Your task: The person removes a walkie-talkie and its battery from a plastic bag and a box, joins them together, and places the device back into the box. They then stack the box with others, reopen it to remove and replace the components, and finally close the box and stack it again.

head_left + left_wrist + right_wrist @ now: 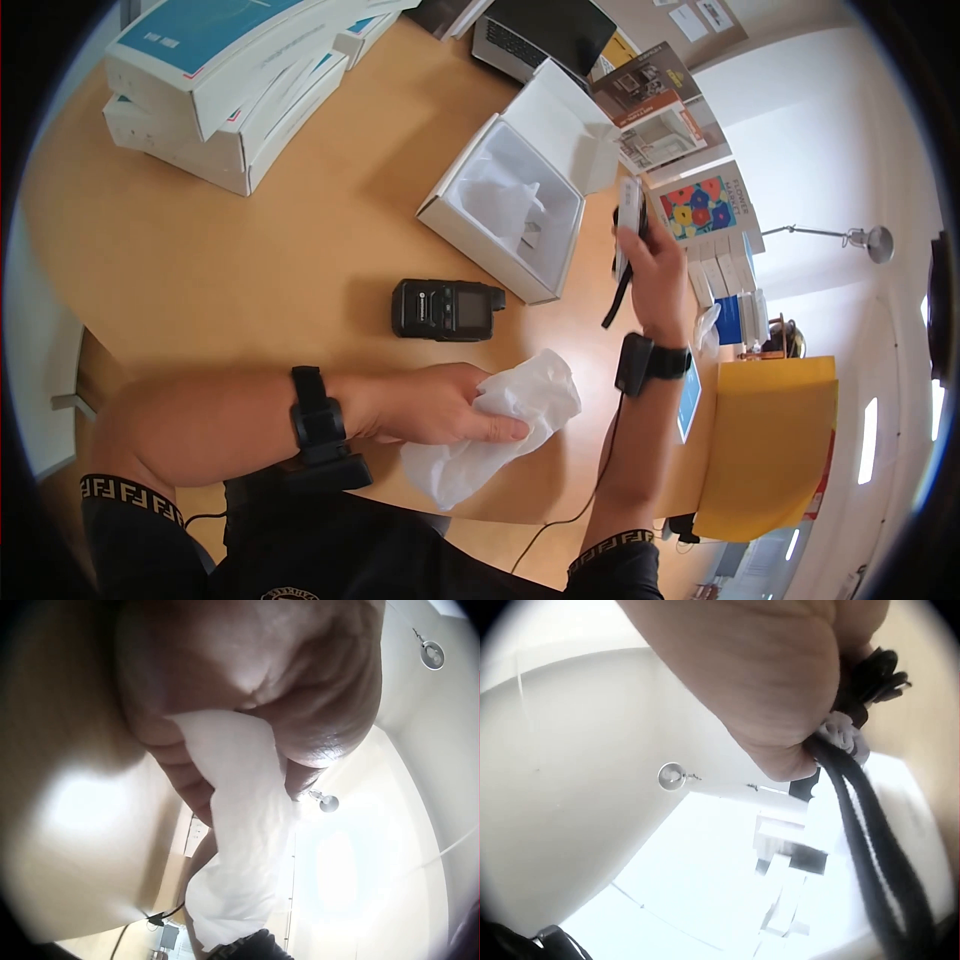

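My left hand [445,405] grips a crumpled white tissue sheet [500,430] at the near edge of the wooden table [250,260]; the left wrist view shows the white tissue [240,832] pinched between my fingers. My right hand [655,270] is raised above the table's right side and holds a small white and black item [628,215] with a black strap [618,295] hanging down. The right wrist view shows the doubled black strap [870,847] running out of my palm. A black handheld device [445,309] lies on the table between my hands. An open white box [510,205] with a white liner stands behind it.
Stacked white and teal boxes [235,75] fill the far left of the table. A laptop [540,35] and booklets [655,105] lie at the far right. A yellow envelope [770,440] sticks out past the table's right edge. A desk lamp [850,238] stands beyond.
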{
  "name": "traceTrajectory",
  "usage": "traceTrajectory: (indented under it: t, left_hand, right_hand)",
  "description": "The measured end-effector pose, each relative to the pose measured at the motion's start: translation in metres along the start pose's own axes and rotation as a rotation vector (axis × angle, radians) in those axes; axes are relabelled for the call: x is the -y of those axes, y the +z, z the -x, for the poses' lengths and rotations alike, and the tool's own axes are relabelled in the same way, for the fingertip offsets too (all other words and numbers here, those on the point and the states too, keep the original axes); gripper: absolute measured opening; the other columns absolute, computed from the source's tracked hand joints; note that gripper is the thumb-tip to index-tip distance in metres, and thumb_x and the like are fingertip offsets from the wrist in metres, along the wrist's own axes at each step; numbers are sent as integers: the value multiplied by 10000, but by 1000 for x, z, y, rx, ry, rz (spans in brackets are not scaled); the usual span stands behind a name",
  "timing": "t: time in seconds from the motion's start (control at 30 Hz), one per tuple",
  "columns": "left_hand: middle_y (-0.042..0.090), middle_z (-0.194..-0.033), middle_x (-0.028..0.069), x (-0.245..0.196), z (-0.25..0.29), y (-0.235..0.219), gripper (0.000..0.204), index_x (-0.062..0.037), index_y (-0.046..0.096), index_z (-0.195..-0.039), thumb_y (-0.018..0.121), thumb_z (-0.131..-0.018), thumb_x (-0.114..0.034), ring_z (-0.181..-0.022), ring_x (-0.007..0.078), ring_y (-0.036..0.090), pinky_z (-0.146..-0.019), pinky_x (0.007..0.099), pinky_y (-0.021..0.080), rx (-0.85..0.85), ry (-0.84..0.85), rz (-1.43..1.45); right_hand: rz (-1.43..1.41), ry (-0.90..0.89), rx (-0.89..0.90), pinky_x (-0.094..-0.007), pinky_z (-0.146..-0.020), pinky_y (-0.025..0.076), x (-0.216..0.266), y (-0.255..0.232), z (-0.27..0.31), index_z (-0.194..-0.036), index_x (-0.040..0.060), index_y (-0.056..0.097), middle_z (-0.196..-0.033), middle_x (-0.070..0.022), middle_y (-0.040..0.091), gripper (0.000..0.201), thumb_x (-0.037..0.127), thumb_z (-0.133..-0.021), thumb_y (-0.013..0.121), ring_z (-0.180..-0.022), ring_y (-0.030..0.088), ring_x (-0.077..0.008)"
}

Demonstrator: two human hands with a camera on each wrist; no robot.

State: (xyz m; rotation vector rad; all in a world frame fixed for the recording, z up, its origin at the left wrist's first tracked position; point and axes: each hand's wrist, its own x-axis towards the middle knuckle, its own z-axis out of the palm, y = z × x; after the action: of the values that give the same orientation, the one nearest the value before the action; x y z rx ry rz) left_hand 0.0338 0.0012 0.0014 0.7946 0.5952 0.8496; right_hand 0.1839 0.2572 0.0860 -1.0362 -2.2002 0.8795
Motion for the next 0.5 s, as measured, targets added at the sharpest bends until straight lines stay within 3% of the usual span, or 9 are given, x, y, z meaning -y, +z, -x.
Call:
traceTrajectory:
  t: [0.1, 0.17, 0.2, 0.27, 0.3, 0.4, 0.5]
  left_hand:
    - [689, -1053, 67, 3, -2, -3, 449, -28, 659, -1226, 707, -959, -385, -937, 166, 647, -839, 342, 530, 9, 2, 1]
    - [688, -1057, 68, 5, -4, -4, 446, -28, 658, -1226, 705, -960, -383, -939, 166, 647, -836, 343, 531, 12, 5, 2]
    - [688, -1061, 70, 4, -4, -4, 443, -29, 658, -1226, 704, -961, -381, -941, 166, 648, -834, 345, 531, 20, 6, 5]
    - [691, -1070, 61, 2, -3, -4, 423, -40, 653, -1221, 700, -967, -376, -969, 159, 645, -852, 339, 526, 14, -6, -6]
    - [693, -1080, 52, 1, -2, -4, 403, -51, 647, -1215, 697, -972, -370, -997, 153, 643, -871, 333, 521, 12, -18, -18]
    - [684, -1082, 50, 3, -3, -5, 431, -49, 646, -1219, 702, -965, -393, -1001, 153, 631, -870, 334, 517, 29, -3, -19]
    - [684, -1078, 51, 2, -1, -5, 441, -43, 647, -1215, 701, -964, -403, -1001, 157, 631, -874, 336, 515, 29, 43, -20]
  right_hand:
    - [32, -83, 78, -223, -687, 450, 19, 23, -36, -1206, -39, 663, -878, 0, 647, 363, 181, -921, 705, -770, 538, -51]
    - [297, -189, 131, -261, -741, 494, 26, 38, -57, -1227, -20, 661, -940, -51, 691, 408, 213, -899, 727, -801, 599, -91]
    - [294, -193, 134, -261, -741, 494, 26, 46, -65, -1227, -20, 661, -940, -51, 691, 408, 213, -899, 727, -801, 599, -91]
    - [287, -354, 209, -309, -808, 526, 21, 61, -78, -1256, 21, 662, -1028, -108, 717, 437, 238, -883, 733, -850, 664, -164]
    - [360, -357, 263, -338, -851, 538, 19, 66, -83, -1274, 68, 668, -1133, -133, 720, 427, 229, -881, 722, -905, 692, -216]
    - [439, -277, 406, -351, -856, 539, 33, 73, -81, -1281, 103, 672, -1169, -129, 717, 421, 208, -876, 717, -921, 693, -246]
    - [464, -234, 413, -362, -867, 542, 31, 75, -84, -1282, 112, 674, -1187, -134, 715, 419, 181, -871, 718, -938, 695, -260]
